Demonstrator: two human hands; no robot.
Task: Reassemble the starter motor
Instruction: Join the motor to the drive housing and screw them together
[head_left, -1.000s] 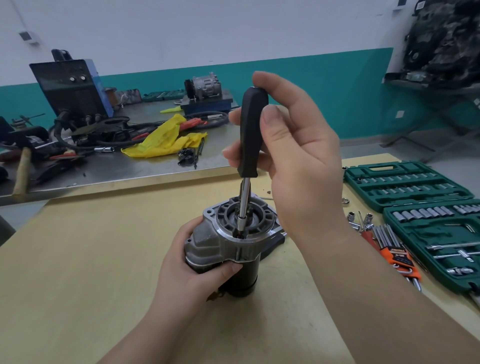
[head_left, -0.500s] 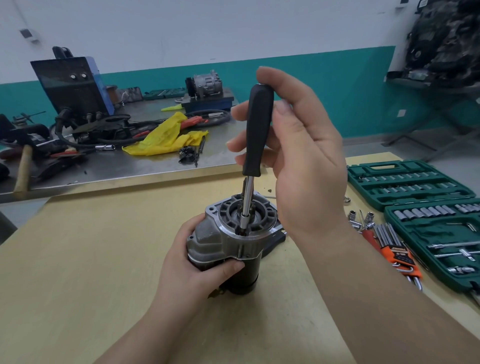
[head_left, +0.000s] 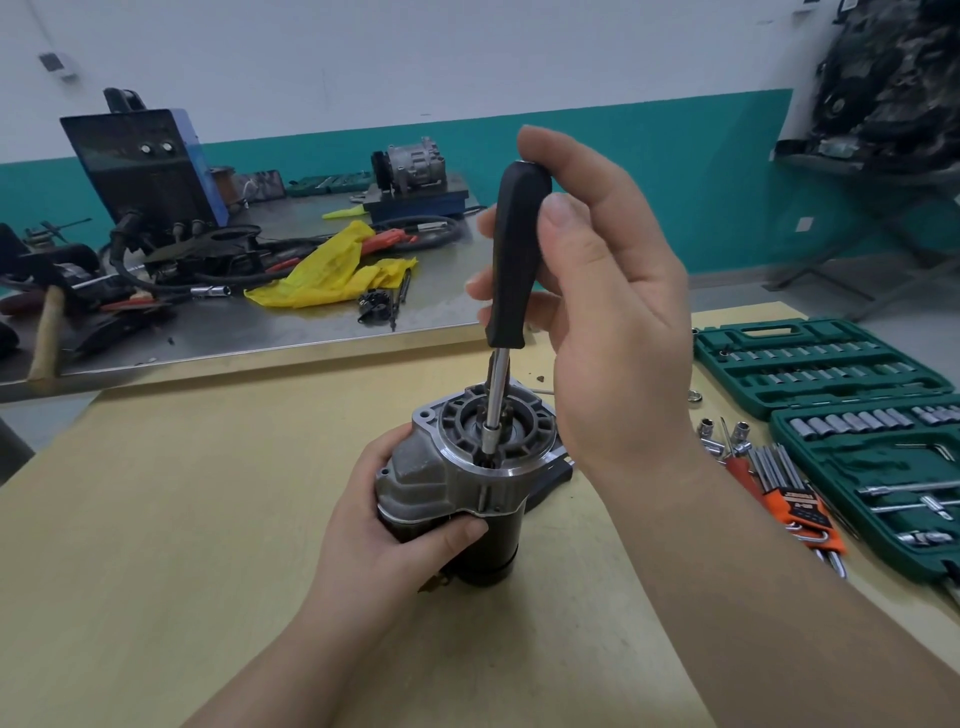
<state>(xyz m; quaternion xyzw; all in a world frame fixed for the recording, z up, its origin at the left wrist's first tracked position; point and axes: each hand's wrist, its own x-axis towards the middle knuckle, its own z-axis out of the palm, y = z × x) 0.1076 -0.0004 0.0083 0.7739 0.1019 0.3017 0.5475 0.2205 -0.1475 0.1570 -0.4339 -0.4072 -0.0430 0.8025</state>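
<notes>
Shifted slightly on the handle since half a second ago: right hand (head_left: 597, 322), thumb now flat along the black grip, fingertips wrapped round the far side. Grips the nut driver (head_left: 511, 270) near upright, steel shaft running down to a socket tip seated inside the open end of the starter motor (head_left: 467, 483). Left hand (head_left: 395, 525) as before, clasping the grey housing from the left, thumb curled across the front just under the flange. Motor standing on end on the yellow-tan table (head_left: 182, 545), black body lowermost.

Just right of the motor, loose sockets (head_left: 719, 439) and a set of hex keys (head_left: 779, 478) in an orange holder (white lettering on it, too small to read). Further right, an open green socket case (head_left: 831, 374), rows of sockets and bits in its moulded slots, an L-key and bars in the nearer half.

Beyond the table, a steel workbench (head_left: 234, 332) carrying a yellow rag (head_left: 332, 270), a hammer (head_left: 47, 327), a blue-sided welder (head_left: 145, 166) and a grey compressor (head_left: 415, 166).
</notes>
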